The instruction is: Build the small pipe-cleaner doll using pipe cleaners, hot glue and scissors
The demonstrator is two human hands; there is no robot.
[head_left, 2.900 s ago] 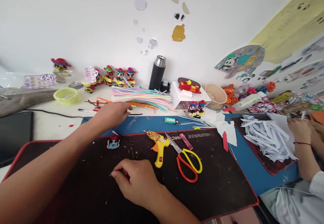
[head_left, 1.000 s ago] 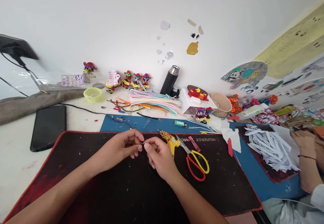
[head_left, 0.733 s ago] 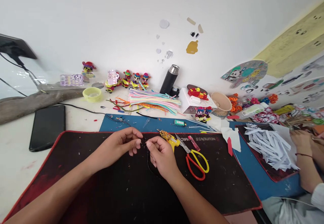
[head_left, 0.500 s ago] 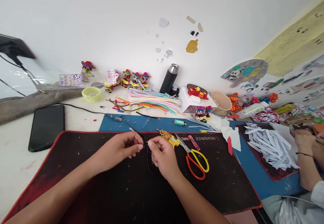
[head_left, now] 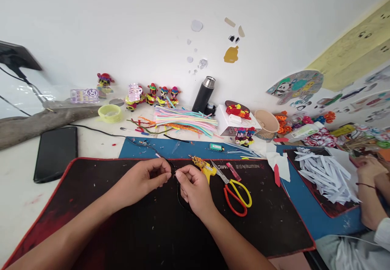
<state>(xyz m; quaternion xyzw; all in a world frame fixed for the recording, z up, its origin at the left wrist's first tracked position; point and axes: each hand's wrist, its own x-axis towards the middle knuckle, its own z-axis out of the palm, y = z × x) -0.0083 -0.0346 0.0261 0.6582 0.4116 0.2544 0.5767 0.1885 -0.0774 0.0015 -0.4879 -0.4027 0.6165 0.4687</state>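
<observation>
Over the black desk mat (head_left: 143, 229), my left hand (head_left: 146, 180) is closed, thumb and forefinger pinched together. My right hand (head_left: 195, 188) faces it in a similar pinch, the fingertips almost meeting. Something small and dark shows between the two pinches, too thin against the mat to name. A black cord (head_left: 180, 199) runs behind the fingers and curves down beside my right hand. To the right of that hand lie a yellow glue gun (head_left: 210, 171) and scissors (head_left: 236, 192) with one red and one yellow handle.
Pastel pipe cleaners (head_left: 185, 117) lie behind the mat, near a black flask (head_left: 204, 95). A phone (head_left: 57, 154) rests at left, a tape roll (head_left: 109, 114) beyond it. At right, a co-worker's hands (head_left: 368, 170) are beside a heap of white paper strips (head_left: 326, 176).
Both hands have shifted very slightly left, and their fingertips stay close together in the same pinch. Tools on the mat lie as before.
</observation>
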